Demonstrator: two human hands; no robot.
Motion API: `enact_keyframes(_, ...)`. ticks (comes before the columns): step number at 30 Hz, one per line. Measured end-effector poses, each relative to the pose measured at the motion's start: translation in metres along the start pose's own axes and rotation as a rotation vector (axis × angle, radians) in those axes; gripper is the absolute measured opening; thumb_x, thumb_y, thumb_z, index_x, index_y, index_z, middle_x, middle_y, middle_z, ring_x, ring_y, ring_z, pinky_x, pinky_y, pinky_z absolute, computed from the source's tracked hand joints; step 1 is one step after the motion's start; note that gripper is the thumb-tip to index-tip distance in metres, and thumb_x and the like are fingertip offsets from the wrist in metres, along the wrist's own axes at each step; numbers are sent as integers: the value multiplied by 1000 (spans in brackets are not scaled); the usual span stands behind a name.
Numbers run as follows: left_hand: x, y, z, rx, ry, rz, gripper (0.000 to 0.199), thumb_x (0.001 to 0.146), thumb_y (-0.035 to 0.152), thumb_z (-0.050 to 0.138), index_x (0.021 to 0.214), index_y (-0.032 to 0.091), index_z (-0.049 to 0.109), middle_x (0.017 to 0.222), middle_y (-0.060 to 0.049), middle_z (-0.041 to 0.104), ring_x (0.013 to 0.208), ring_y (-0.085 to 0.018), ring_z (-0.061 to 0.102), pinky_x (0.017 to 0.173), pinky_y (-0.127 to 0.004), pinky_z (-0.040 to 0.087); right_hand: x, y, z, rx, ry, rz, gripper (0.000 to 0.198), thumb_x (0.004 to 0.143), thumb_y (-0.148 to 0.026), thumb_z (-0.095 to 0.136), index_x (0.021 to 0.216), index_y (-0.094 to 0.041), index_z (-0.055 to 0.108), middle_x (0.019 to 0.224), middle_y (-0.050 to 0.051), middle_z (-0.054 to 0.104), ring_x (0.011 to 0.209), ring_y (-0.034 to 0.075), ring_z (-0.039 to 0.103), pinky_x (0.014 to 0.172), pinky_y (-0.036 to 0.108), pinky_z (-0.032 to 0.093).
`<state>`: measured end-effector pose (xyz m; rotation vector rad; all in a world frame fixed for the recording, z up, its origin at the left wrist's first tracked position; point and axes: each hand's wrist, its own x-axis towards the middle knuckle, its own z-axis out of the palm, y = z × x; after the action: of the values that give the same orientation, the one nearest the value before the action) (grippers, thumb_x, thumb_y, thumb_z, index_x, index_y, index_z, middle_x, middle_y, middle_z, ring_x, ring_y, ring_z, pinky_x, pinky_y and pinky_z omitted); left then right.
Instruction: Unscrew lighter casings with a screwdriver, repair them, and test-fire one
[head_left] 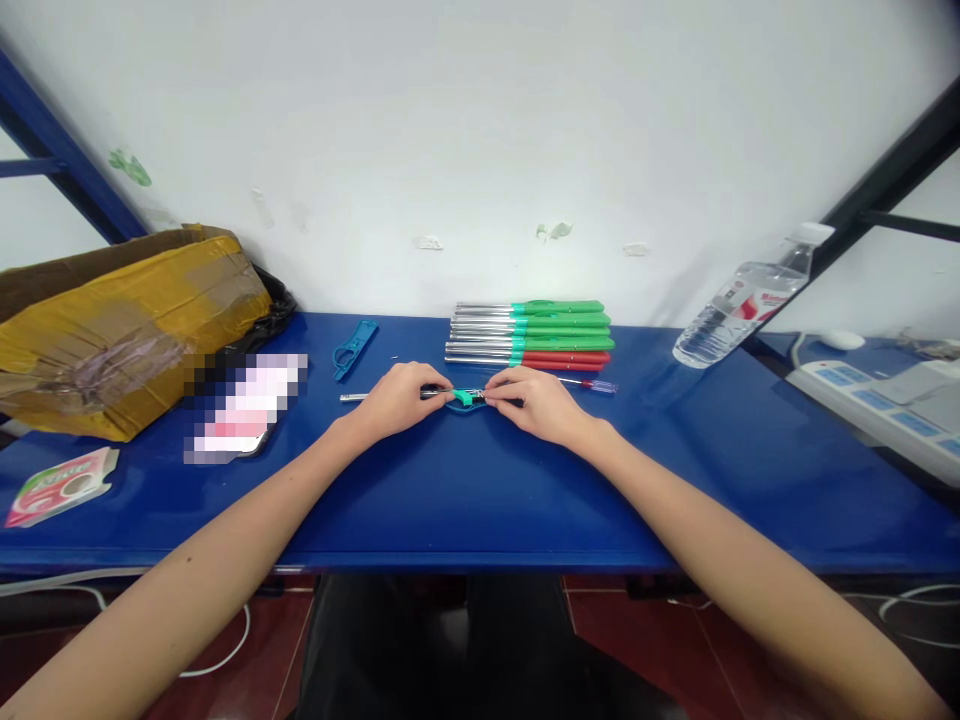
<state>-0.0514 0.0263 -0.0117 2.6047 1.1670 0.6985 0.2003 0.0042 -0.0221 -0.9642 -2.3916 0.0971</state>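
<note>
Pinches a long lighter (465, 397) with left hand (401, 402) and right hand (541, 405) at the middle of the blue table (480, 490), near green and red lighters (562, 340); holds both arms (697, 505) stretched forward

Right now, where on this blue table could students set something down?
Bare: front of the table, between the forearms; its right, between right forearm and clear plastic bottle. Crowded: centre, where left hand and right hand hold a green plastic part before red- and green-handled metal rods; left, around the yellow-taped cardboard box.
</note>
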Motion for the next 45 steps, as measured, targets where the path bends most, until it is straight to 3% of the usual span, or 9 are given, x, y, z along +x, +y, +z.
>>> enact_keyframes(8, 2, -1, 6, 3, 58, -41, 20, 87, 35, 60, 84, 23, 76, 86, -2, 75, 78, -19, 67, 71, -28, 48, 0, 0, 0, 0, 10, -7, 21, 92, -21, 59, 100, -23, 78, 106, 6, 73, 94, 20, 67, 80, 33, 54)
enact_keyframes(31, 1, -3, 8, 67, 69, -12, 20, 92, 31, 58, 91, 23, 76, 86, -2, 74, 77, -19, 66, 69, -28, 45, 2, -3, -1, 3, 25, 30, 21, 94, -21, 56, 99, -21, 77, 106, 5, 74, 92, 19, 70, 81, 31, 54)
enact_keyframes(45, 1, -3, 9, 188, 70, 82, 24, 97, 31, 52, 94, 22, 74, 90, -3, 74, 83, -20, 65, 72, -29, 43, 1, -4, 0, -40, 49, 16, 19, 93, -20, 58, 96, -21, 77, 103, 4, 75, 92, 19, 70, 81, 31, 54)
